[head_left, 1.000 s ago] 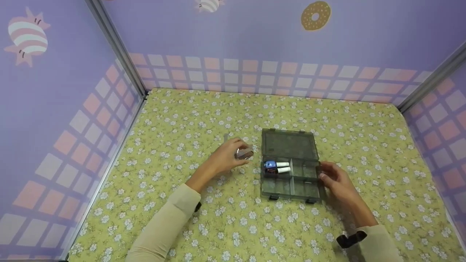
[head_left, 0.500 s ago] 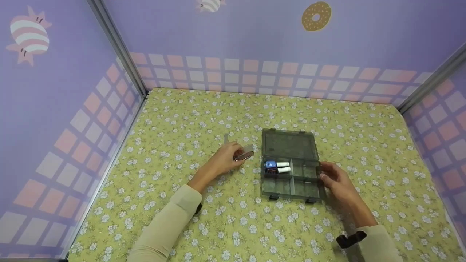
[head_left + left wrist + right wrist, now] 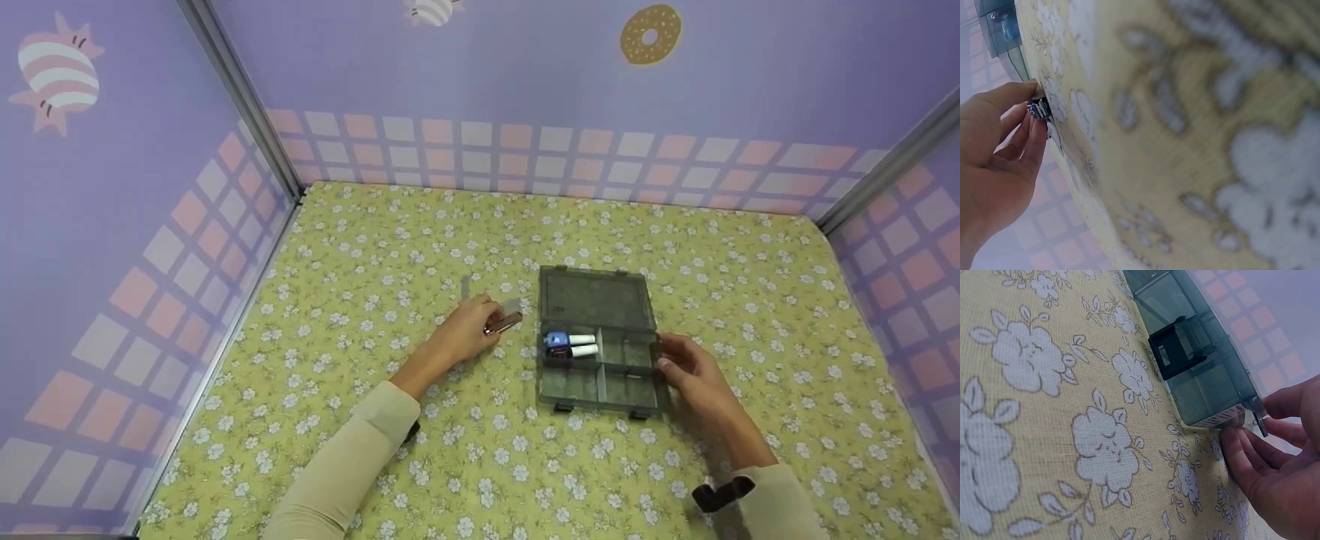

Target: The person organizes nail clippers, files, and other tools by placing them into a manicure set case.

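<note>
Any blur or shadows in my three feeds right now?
Head: fairly even light, soft shadow beside the right hand. Left wrist: floral cloth nearest the lens badly out of focus; left hand clearer. Right wrist: cloth weave and box reasonably sharp, the tiled wall hazy behind.

My left sleeve [image 3: 330,469] pale beige, lightly creased, my right sleeve [image 3: 784,506] matching, black device [image 3: 724,494] at each cuff [image 3: 390,407]
</note>
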`<state>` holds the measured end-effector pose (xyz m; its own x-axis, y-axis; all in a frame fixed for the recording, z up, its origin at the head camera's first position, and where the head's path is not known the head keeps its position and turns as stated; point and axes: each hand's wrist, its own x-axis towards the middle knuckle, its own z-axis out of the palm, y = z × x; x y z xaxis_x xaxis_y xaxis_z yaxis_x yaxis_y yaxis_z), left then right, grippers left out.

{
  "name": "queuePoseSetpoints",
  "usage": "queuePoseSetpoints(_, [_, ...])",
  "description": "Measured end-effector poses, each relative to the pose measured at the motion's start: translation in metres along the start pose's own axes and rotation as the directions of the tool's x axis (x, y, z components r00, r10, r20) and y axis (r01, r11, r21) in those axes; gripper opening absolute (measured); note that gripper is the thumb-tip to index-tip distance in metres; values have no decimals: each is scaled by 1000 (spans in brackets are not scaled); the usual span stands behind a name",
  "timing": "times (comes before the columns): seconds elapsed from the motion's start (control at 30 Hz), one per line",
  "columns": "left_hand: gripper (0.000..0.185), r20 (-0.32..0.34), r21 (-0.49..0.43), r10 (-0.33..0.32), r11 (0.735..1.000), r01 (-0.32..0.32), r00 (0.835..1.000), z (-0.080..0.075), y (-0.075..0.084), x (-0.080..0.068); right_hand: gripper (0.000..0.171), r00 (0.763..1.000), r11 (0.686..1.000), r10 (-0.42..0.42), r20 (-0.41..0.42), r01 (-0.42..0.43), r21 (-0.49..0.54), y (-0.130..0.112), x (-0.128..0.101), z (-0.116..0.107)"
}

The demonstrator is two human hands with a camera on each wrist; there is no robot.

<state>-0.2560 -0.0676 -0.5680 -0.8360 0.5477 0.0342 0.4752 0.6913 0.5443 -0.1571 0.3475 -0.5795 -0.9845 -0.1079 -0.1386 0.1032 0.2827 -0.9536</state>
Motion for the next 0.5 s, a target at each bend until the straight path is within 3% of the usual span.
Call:
queuePoseSetpoints(0.27, [16,-8,44,-50,998,50,999,3,8,2,51,1000,1000,-12,-3,12,21,-3,-1,0])
queuePoseSetpoints(0.5, [17,-6,13,-46,999,46,999,2,13,-2,51,1000,999,7,-1,-7,-49,0,-1,0])
